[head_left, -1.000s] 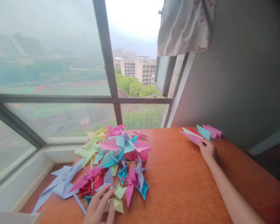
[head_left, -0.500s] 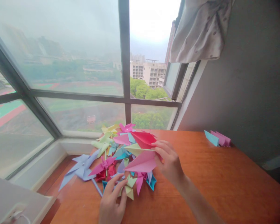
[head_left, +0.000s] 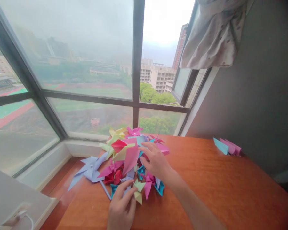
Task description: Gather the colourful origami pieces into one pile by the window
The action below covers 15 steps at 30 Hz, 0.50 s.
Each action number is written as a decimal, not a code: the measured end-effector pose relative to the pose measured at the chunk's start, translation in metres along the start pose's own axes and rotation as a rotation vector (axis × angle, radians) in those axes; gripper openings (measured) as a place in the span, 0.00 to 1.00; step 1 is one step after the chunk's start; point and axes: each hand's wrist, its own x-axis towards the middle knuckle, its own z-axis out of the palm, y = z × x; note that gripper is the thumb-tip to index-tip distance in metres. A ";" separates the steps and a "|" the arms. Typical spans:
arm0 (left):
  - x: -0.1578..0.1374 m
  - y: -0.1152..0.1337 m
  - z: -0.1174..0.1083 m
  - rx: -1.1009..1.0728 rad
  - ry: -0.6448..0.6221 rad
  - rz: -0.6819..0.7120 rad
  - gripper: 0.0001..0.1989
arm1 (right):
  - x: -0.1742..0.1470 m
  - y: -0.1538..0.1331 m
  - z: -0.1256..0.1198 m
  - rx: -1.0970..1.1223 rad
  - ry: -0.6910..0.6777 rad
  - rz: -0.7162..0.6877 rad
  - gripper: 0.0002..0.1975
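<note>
My right hand (head_left: pixel 156 161) is over the folded-paper pile, fingers apart, fingertips at the edge of a pink paper plane (head_left: pixel 131 158). Beside that plane are a pale yellow-green one (head_left: pixel 122 153) and a red one (head_left: pixel 118 145), lying on the pile. My left hand (head_left: pixel 122 204) rests at the pile's near edge with curved, spread fingers. Its fingertips touch or nearly touch a pale green paper crane (head_left: pixel 139 188). Around it sit a magenta crane (head_left: pixel 148 183), a blue crane (head_left: pixel 160 188) and red folded paper (head_left: pixel 113 177).
A lavender pinwheel (head_left: pixel 92 169) lies at the table's left edge, its stick pointing toward me. Yellow and pink pinwheels (head_left: pixel 134 131) are at the back of the pile. Blue and pink folded papers (head_left: pixel 221 146) stand at the wooden table's (head_left: pixel 206 182) far right, by the wall. Windows rise behind.
My right hand has moved left over the pile, and its fingers have spread. The red, yellow-green and pink planes have shifted left and turned nose-down. My left hand stays by the green crane.
</note>
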 end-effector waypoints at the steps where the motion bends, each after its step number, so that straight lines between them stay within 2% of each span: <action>1: 0.000 -0.001 0.001 0.001 -0.002 0.002 0.12 | -0.010 0.007 -0.005 0.007 0.023 0.030 0.19; 7: 0.002 -0.003 0.003 0.002 0.019 0.012 0.10 | -0.092 0.070 -0.039 -0.067 0.184 0.220 0.18; 11: 0.005 -0.005 0.006 0.034 0.015 0.051 0.11 | -0.167 0.142 -0.063 -0.183 0.296 0.427 0.15; 15: 0.006 -0.012 0.011 0.110 -0.036 0.099 0.12 | -0.234 0.223 -0.096 -0.289 0.492 0.742 0.20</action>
